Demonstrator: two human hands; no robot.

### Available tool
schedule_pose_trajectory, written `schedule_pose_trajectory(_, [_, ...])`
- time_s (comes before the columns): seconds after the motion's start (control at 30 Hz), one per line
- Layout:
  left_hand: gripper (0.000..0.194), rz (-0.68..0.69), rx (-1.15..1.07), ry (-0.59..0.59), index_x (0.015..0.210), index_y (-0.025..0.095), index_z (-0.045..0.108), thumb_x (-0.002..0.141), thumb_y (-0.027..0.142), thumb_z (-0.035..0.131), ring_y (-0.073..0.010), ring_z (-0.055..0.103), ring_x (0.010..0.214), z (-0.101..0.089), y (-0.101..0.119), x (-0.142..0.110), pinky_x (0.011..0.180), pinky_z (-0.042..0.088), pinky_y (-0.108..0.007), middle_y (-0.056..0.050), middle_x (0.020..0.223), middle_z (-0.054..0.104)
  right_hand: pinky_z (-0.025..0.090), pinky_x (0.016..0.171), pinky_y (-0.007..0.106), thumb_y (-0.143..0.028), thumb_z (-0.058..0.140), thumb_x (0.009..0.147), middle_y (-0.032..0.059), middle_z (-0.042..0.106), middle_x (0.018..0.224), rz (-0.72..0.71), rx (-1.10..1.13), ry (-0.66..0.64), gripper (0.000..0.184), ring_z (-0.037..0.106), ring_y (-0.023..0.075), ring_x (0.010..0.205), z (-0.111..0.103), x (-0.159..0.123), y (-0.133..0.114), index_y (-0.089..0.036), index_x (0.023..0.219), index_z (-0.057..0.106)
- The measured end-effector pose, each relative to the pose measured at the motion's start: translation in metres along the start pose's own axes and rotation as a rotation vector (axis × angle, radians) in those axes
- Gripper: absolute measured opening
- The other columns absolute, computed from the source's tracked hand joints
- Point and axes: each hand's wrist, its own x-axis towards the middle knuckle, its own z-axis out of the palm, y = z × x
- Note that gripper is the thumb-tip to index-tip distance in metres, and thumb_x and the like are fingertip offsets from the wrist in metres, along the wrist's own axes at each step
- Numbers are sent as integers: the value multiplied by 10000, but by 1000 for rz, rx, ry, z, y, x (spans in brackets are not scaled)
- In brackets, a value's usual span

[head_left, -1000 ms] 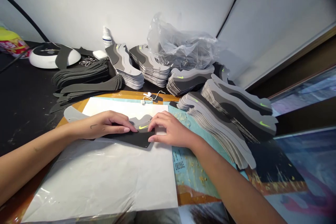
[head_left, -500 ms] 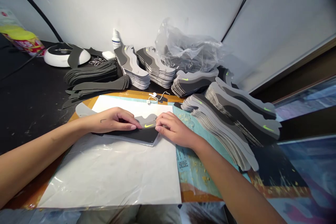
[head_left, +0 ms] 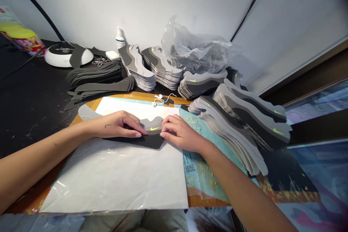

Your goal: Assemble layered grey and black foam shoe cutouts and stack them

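Observation:
A curved shoe upper piece (head_left: 136, 141) in grey and black, with a yellow-green swoosh, lies on the white sheet (head_left: 119, 177). My left hand (head_left: 119, 125) rests over its middle. The fingers are bent, and the index fingertip and thumb press at the seam between grey and black. At the right end of the piece, my right hand (head_left: 178, 132) is closed, thumb and fingers pinching the edge beside the swoosh. My left hand and wrist hide part of the piece; its light grey tip shows beyond the wrist.
Stacked swoosh-marked pieces (head_left: 228, 130) stand at the right, more grey stacks (head_left: 137, 67) at the back. Dark strips (head_left: 95, 74) lie back left near a white lamp base (head_left: 69, 58). White earphones (head_left: 160, 99), a small bottle (head_left: 119, 40) and a plastic bag (head_left: 195, 50) are behind.
My left index fingertip has shifted slightly right and down along the seam. The piece now lies closer against the sheet, with less white showing along its lower edge.

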Motion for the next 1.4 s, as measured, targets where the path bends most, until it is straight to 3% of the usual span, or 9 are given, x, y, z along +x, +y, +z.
schedule_pose_trajectory(0.8, [260,-64,65,-27,1174,196,722,974,216,557,-100,556,736,1,13,0,633,391,-175,-12,849,653,406,886,333,-235,616,912,22,584,916,-7,-11,13,117,516,183,921,0,0,-1,-205,811,565])
schedule_pose_trajectory(1.1, [260,2,26,-3,1166,251,732,965,308,577,-117,582,729,2,-1,-1,633,416,-179,-39,849,683,412,855,317,-194,562,937,16,594,887,-10,35,38,95,527,170,884,-1,1,1,-203,843,562])
schedule_pose_trajectory(1.4, [264,20,28,26,1136,220,747,954,334,593,-133,582,721,3,1,-1,621,412,-197,-59,814,683,417,846,328,-159,616,896,19,603,886,6,34,38,85,522,182,892,1,0,1,-204,832,581])
